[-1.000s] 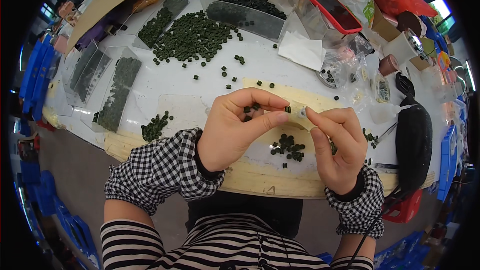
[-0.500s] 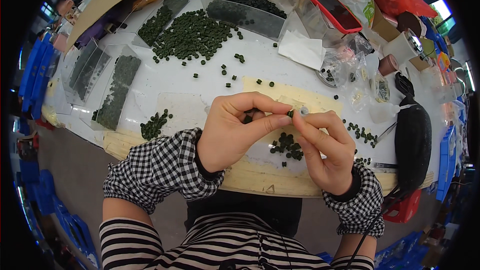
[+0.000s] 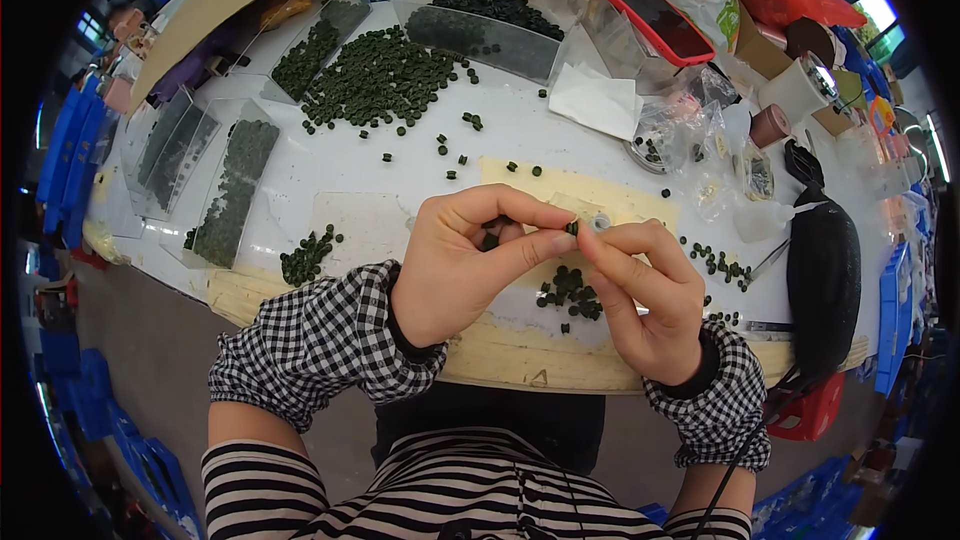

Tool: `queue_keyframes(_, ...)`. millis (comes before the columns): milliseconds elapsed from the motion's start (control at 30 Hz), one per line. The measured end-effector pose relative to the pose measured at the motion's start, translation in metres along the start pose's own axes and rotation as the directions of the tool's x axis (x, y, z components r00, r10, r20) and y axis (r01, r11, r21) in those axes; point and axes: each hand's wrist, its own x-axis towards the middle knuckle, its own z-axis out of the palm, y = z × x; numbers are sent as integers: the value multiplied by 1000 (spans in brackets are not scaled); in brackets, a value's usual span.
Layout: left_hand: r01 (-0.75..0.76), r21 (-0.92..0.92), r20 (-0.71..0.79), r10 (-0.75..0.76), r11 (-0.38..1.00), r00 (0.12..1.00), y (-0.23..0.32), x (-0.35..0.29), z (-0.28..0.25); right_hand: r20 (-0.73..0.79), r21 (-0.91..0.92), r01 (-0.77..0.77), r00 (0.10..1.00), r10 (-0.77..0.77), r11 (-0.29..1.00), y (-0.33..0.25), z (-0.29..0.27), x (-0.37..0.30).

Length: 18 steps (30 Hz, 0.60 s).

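Between the thumb and forefinger of my left hand (image 3: 445, 270) is a small dark green spool-shaped piece (image 3: 572, 227). A second dark piece (image 3: 490, 241) is tucked under that hand's curled fingers. My right hand (image 3: 650, 290) meets the left over the table's front part, its thumb and forefinger pinched together right beside the spool-shaped piece. Anything in that pinch is too small to make out. Below the fingertips lies a little heap of like green pieces (image 3: 570, 292). A small whitish ring-shaped thing (image 3: 600, 222) shows just behind the right fingertips, on a yellowish sheet (image 3: 640, 198).
A large heap of green pieces (image 3: 375, 80) spreads at the back, near clear boxes (image 3: 485, 38) of them. Smaller groups lie left (image 3: 307, 258) and right (image 3: 715, 260). A red-cased phone (image 3: 645, 15), white tissue (image 3: 595, 100) and black pouch (image 3: 825, 270) border the right side.
The hands keep the same pinch, fingertip to fingertip. The green piece seems slightly turned between them. The table's things have shifted a little in the picture as the view moved.
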Motion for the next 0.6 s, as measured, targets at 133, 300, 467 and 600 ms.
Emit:
queue_keyframes(133, 125, -141, -34, -131, 982, 991, 5, 3, 4, -53, -77, -7, 999, 3, 997, 0, -2, -1)
queue_keyframes(300, 281, -407, -84, -342, 869, 936, -4, 16, -11, -184, -137, -24, 983, -1, 990, 5, -11, 1)
queue_keyframes(467, 293, -596, -117, -442, 748, 889, -10, 24, -21, -274, -144, -47, 962, 6, 988, 11, -14, 3)
queue_keyframes(600, 270, -623, -133, -439, 734, 889, -2, 25, -20, -329, -156, -86, 944, 31, 984, 16, -14, 5)
